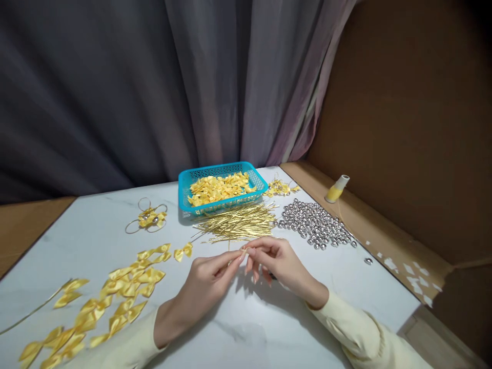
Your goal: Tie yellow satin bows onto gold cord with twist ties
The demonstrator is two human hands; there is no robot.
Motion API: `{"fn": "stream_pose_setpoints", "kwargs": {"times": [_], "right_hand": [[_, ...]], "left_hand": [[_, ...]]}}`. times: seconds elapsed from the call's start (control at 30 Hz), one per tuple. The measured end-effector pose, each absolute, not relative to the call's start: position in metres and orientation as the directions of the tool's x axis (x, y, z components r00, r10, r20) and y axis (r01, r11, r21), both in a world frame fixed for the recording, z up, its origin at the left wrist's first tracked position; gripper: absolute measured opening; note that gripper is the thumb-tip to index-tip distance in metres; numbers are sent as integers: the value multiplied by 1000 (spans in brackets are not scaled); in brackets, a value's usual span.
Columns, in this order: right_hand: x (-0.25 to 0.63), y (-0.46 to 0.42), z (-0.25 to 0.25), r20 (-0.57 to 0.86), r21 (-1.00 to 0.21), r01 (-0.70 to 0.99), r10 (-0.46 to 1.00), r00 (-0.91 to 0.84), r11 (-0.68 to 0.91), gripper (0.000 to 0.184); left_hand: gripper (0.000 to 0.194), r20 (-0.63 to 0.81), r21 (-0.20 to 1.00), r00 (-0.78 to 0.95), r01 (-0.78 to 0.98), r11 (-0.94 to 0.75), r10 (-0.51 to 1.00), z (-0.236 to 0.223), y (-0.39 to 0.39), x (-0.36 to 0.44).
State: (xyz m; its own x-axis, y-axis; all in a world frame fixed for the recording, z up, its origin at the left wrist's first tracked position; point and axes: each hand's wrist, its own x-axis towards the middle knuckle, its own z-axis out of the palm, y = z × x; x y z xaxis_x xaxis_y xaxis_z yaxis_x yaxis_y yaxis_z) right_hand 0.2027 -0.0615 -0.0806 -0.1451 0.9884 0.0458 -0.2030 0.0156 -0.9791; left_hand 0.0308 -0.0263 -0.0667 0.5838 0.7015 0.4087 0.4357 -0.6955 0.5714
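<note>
My left hand (209, 277) and my right hand (277, 261) meet over the middle of the white table. Both pinch a thin gold twist tie (229, 245), whose end sticks up beyond the left fingers; its middle is mostly hidden by the fingertips. The other right fingers curl below the pinch, and a small dark thing shows partly under them, too hidden to name. Just beyond my hands lies a heap of gold twist ties (238, 223). Loose yellow ribbon bows (128, 279) spread to the left, a single bow (183, 251) being closest to my left hand.
A blue basket (184, 197) holds more yellow bows at the back. Silver bells (315, 223) are piled at the right, one stray bell (368, 261) near the edge. Bows with gold loops and bells (152, 219) lie back left. A yellow thread spool (337, 188) stands on the right ledge.
</note>
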Motion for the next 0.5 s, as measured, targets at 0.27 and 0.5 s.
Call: {"fn": "stream_pose_setpoints", "kwargs": {"times": [0.27, 0.5], "right_hand": [[190, -68, -81, -46, -977, -208, 998, 50, -35, 28], [183, -69, -84, -167, -894, -430, 984, 62, -125, 26]], "left_hand": [[22, 601, 225, 697, 323, -919, 392, -73, -31, 26], [23, 623, 64, 735, 294, -954, 268, -74, -29, 26]]}}
